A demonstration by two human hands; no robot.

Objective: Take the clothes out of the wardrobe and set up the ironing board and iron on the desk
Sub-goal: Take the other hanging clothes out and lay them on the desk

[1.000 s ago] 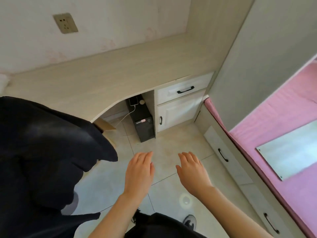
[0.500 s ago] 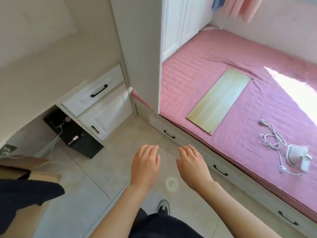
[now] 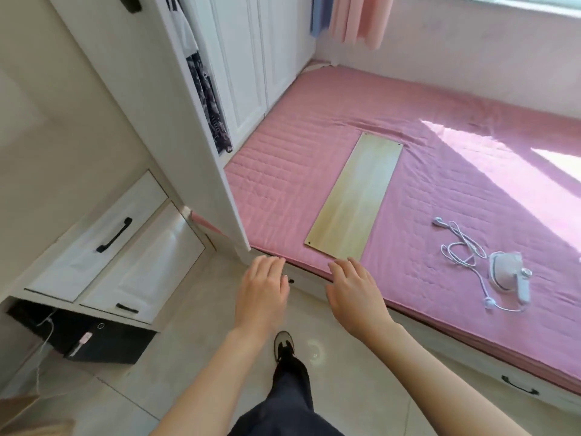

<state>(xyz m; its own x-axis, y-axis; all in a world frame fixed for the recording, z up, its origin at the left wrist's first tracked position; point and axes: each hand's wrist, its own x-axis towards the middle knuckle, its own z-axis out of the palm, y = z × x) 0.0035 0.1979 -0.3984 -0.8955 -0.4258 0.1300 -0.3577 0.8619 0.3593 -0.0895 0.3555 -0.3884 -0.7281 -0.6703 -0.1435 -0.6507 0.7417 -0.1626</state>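
While both palms are facing down, the left hand (image 3: 262,292) and right hand (image 3: 353,291) are hovering spread, gripping nothing. The board (image 3: 355,196) is lying just beyond the right fingertips; the iron (image 3: 509,275) is sitting farther right.

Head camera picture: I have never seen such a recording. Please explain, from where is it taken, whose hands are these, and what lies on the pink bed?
The camera sits on a person's head and looks forward and down, so you see that person's own arms. The left hand and the right hand are both open and hold nothing; they hover above the tiled floor near the edge of the bed. On the pink cover lies a long, pale wooden board, flat. To its right lies a small white iron with its loose white cord. At the left stands an open wardrobe with clothes hanging inside, and beside it white drawers.
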